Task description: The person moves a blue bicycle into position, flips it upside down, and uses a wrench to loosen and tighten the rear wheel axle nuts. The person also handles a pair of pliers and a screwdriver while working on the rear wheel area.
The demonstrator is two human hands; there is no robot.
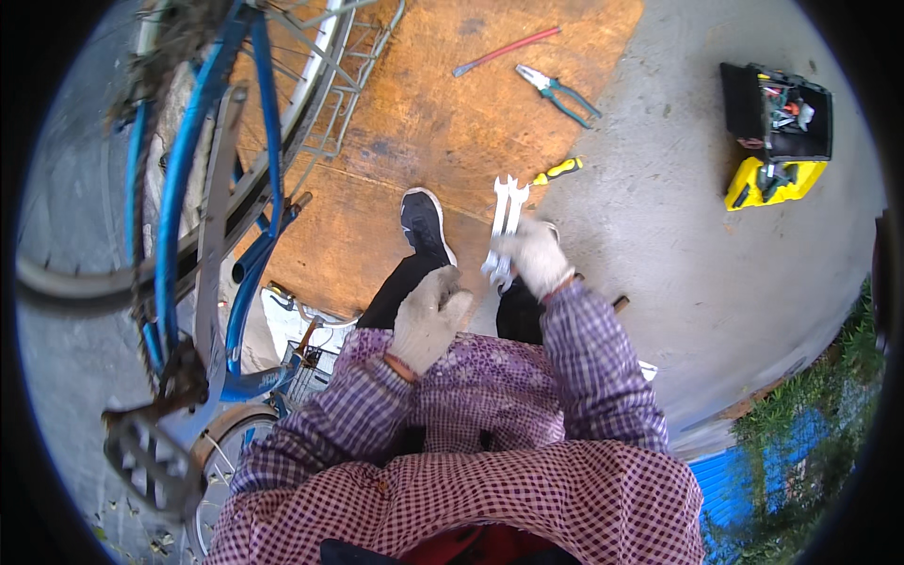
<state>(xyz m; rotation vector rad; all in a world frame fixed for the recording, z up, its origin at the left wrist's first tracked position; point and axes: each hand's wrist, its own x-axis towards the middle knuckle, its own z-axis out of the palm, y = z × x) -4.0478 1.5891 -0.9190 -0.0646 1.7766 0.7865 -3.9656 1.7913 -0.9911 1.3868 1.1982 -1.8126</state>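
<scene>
My right hand [539,260], in a pale knitted work glove, is closed around two silver open-end wrenches [506,215]. Their jaws point away from me, and the lower ends stick out beside the fingers. My left hand [428,318], gloved the same way, hovers over my lap with its fingers curled in; nothing shows in it. Just past the wrench jaws lies a screwdriver with a yellow and black handle [559,170]. Farther off, pliers with green-blue handles [557,94] rest beside a long red-handled tool [508,51].
On the left stands a blue bicycle frame [179,207] with a wheel, chain and pedal [155,466]. A brown board [377,132] covers part of the concrete floor. A black and yellow toolbox [780,174] sits open at far right. My black shoe [423,218] is on the board.
</scene>
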